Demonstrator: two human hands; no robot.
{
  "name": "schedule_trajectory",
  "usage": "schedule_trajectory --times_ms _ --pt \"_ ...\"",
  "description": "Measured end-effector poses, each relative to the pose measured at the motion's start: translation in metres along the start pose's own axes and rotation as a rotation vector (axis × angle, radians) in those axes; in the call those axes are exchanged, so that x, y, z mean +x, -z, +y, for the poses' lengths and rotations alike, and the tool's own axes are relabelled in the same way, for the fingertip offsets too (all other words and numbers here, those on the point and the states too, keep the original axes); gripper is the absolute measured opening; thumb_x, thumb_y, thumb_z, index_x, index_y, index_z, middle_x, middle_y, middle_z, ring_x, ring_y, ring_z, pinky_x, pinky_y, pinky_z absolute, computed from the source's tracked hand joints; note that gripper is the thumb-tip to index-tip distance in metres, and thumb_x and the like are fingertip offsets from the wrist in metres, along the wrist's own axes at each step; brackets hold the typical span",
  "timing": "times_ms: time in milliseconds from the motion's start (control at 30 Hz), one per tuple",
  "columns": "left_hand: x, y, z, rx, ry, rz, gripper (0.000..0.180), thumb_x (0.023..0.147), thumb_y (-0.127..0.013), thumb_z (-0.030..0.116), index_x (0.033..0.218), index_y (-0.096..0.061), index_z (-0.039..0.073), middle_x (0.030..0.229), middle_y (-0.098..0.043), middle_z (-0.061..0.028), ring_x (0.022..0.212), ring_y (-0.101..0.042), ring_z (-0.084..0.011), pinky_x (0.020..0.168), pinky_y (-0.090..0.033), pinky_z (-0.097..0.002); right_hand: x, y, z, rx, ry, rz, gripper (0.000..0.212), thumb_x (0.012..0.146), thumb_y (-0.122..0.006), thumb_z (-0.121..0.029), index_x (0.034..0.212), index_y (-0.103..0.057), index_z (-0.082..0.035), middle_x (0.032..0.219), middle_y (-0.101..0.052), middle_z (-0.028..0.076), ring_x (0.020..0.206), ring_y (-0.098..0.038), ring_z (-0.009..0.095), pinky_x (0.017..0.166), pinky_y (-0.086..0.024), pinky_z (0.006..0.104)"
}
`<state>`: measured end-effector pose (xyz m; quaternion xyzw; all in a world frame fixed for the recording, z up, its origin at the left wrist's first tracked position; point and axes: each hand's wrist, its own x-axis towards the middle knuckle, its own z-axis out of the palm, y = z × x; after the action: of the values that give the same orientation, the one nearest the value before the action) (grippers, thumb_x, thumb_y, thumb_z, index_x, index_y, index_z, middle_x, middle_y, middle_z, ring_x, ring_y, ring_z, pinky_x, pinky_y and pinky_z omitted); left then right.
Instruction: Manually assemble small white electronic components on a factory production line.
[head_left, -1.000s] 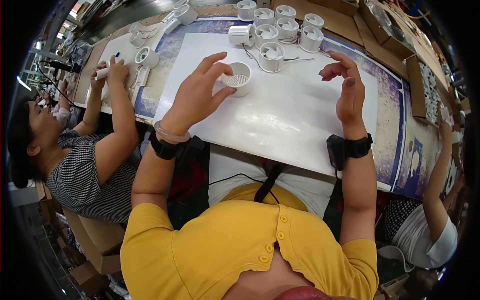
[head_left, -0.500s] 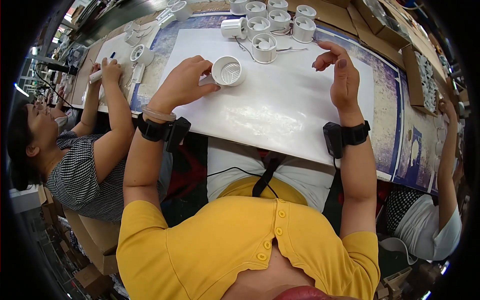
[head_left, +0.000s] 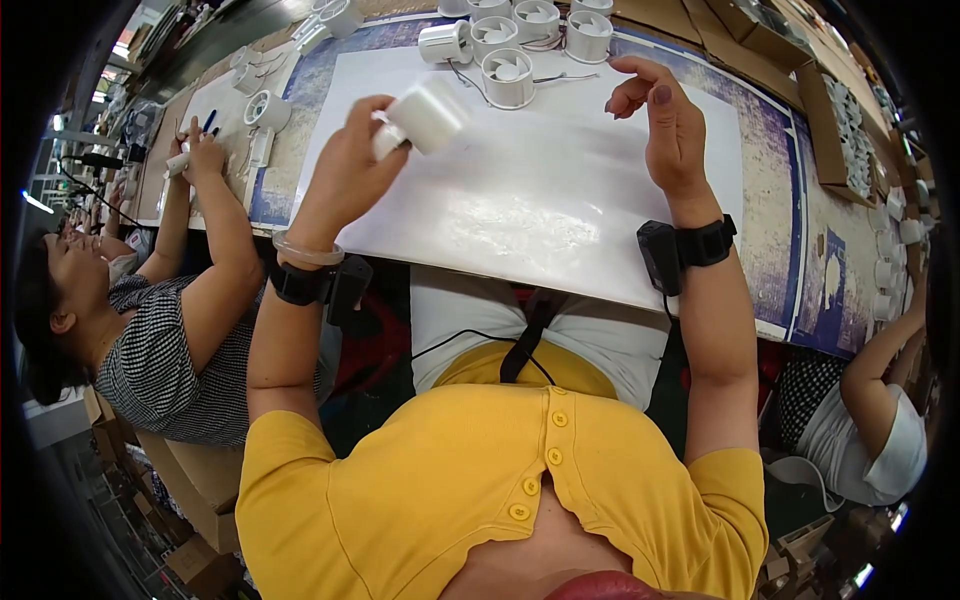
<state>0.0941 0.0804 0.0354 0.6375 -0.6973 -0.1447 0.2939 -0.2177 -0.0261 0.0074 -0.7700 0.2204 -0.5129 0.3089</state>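
My left hand pinches the side stub of a white plastic cylindrical housing. Motion smears the housing, which is tilted and off the white board, its smooth outer wall showing. Farther right, my right hand hovers over the board, thumb and fingers apart, with nothing in it. Between the hands, toward the far edge, stands a white round fan unit with wires trailing from it. Another white fan unit lies on its side beyond the housing.
Several more white fans crowd the board's far edge. To the right stands an open cardboard box of small parts. At left, a co-worker's hand works by a white fan piece; another person sits at far right.
My left hand has lifted the housing off the board and tipped it, so its slatted opening no longer faces up. My right hand stays open, nearly in place.
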Motion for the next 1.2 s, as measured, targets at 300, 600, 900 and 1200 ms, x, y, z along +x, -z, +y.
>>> schedule_trajectory --times_ms 300,600,900,1200 --pt "0.003 0.008 -0.017 0.693 -0.152 -0.071 0.056 0.084 -0.062 0.015 0.132 -0.037 0.003 0.105 -0.062 -0.0211 0.087 -0.062 -0.039 0.07 -0.05 -0.044 -0.002 0.002 -0.004 -0.044 -0.01 -0.027 0.047 0.103 -0.028 -0.035 0.117 -0.056 0.0 0.078 -0.06 0.005 0.074 -0.055 0.011 0.071 -0.045 0.0239" --pt "0.001 0.011 -0.01 0.532 0.016 0.104 0.047 0.084 -0.058 0.012 0.128 -0.043 0.002 0.098 -0.063 -0.0216 0.076 -0.063 -0.0374 0.068 -0.05 -0.0435 0.0 0.0 -0.004 -0.025 -0.015 -0.018 0.045 0.103 -0.028 -0.034 0.117 -0.056 -0.001 0.078 -0.06 0.005 0.074 -0.055 0.011 0.071 -0.045 0.0237" --pt "-0.002 0.003 0.004 -0.745 0.23 -0.177 0.04 0.09 -0.051 0.01 0.128 -0.043 0.002 0.09 -0.061 -0.0089 0.077 -0.061 -0.0175 0.073 -0.052 -0.0328 -0.001 0.002 -0.004 -0.017 -0.037 -0.027 0.043 0.103 -0.031 -0.033 0.117 -0.056 -0.001 0.077 -0.059 0.005 0.074 -0.055 0.011 0.071 -0.046 0.0237" --pt "0.005 -0.025 0.024 -1.332 0.14 -0.408 0.041 0.088 -0.045 0.002 0.129 -0.042 0.002 0.097 -0.057 -0.0118 0.086 -0.059 -0.0187 0.082 -0.053 -0.0387 0.0 0.001 -0.007 -0.008 -0.092 -0.074 0.036 0.102 -0.035 -0.028 0.119 -0.055 -0.002 0.076 -0.059 0.004 0.074 -0.055 0.011 0.07 -0.046 0.0237"
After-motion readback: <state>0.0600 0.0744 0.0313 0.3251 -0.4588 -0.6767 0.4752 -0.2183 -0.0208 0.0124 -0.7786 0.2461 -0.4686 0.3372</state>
